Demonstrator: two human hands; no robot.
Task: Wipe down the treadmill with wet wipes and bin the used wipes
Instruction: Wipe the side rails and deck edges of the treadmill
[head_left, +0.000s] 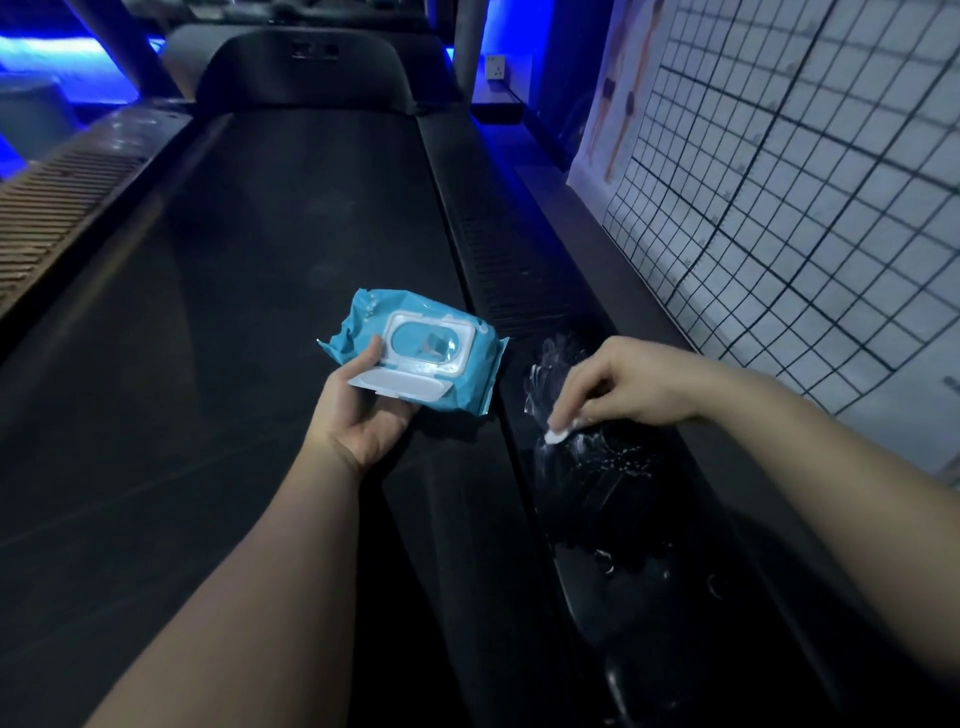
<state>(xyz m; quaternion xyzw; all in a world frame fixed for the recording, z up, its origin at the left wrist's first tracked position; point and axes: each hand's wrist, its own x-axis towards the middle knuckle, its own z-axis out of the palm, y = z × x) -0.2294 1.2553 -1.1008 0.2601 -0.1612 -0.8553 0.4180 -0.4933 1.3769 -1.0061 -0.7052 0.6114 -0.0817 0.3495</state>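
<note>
At centre frame the left hand (363, 410) lies palm up with fingers curled under a blue wet wipe pack (415, 358) and thumb on its top, the white flip lid (400, 387) standing open, above the dark treadmill belt (260, 260). Right of centre, the right hand (623, 382) pinches a small white wipe (558, 431) in bent fingertips and presses it on the glossy black side rail (613, 499), where wet streaks show. A gridded wall chart (805, 182) fills the upper right.
</note>
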